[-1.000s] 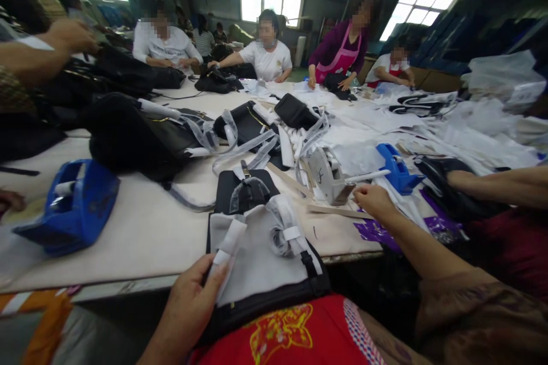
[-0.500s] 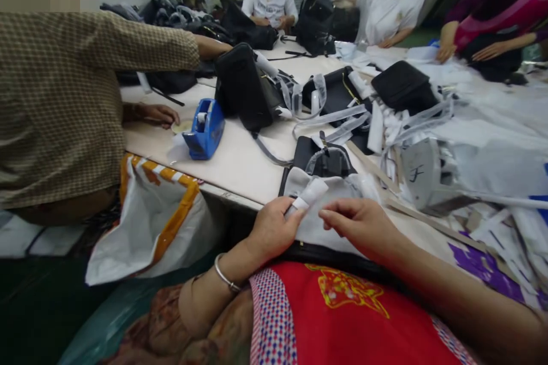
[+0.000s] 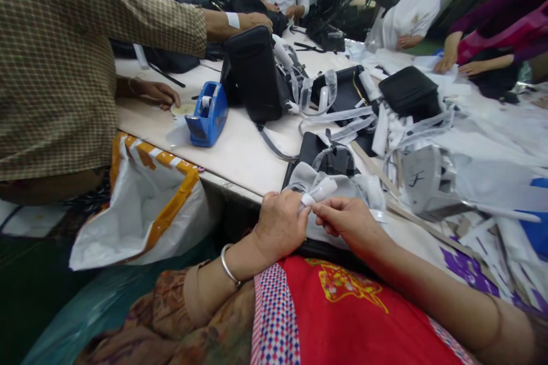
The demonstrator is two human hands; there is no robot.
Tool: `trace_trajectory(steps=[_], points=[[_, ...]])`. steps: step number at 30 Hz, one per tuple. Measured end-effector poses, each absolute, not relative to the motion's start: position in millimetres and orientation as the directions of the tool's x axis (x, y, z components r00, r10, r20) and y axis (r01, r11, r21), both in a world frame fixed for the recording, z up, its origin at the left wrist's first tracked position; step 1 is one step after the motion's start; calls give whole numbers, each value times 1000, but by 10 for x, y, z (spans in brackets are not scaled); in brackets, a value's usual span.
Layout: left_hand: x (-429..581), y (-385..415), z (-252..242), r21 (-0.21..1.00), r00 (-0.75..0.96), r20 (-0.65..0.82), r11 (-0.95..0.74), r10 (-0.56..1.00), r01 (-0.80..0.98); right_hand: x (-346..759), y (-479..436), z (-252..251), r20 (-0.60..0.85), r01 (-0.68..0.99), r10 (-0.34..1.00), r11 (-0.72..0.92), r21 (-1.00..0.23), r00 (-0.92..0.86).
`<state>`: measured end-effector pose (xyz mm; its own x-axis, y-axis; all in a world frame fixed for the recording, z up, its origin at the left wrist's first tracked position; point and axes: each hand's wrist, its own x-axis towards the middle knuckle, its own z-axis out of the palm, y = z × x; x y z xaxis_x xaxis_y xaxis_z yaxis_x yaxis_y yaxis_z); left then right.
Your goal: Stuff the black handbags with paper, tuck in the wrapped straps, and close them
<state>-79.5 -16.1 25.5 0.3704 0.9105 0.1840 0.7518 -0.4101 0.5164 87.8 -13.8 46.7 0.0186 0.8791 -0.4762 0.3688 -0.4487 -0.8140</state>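
My left hand is closed around a roll of white wrapping, whose free end points up and to the right. A white strip crosses the roll beside my left thumb. Fingers pinched, my right hand meets the edge of that strip; the exact bit between its fingertips is hard to see. Under both hands lies a black backpack with pale wrapping sheet over it and clear film around its handle.
A blue tape dispenser stands left, near a co-worker's hand. Black bags with wrapped straps lie beyond. A white tape holder and scraps are right. An open white sack hangs below the table edge.
My right hand has moved left, closing its fingers at the strip by my left thumb. The co-worker's arm on the left reaches farther right over a black bag.
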Motion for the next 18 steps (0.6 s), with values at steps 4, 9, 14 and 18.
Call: trace_trajectory(steps=[4,9,14,18], points=[[-795,-167,245,502,367,207,-420,907,756,868,-128,400,-544,283,838,-532,-798,40],[-785,-178,219,483,375,227,-439,899,758,844,-115,369,-645,107,764,-643,-759,18],[-791,-181,219,492,375,205,-426,904,759,894,-140,378,-666,88,742,-661,-745,-74],[-793,-178,222,504,381,190,-423,905,753,902,-164,424,-670,57,739,-668,-742,-68]])
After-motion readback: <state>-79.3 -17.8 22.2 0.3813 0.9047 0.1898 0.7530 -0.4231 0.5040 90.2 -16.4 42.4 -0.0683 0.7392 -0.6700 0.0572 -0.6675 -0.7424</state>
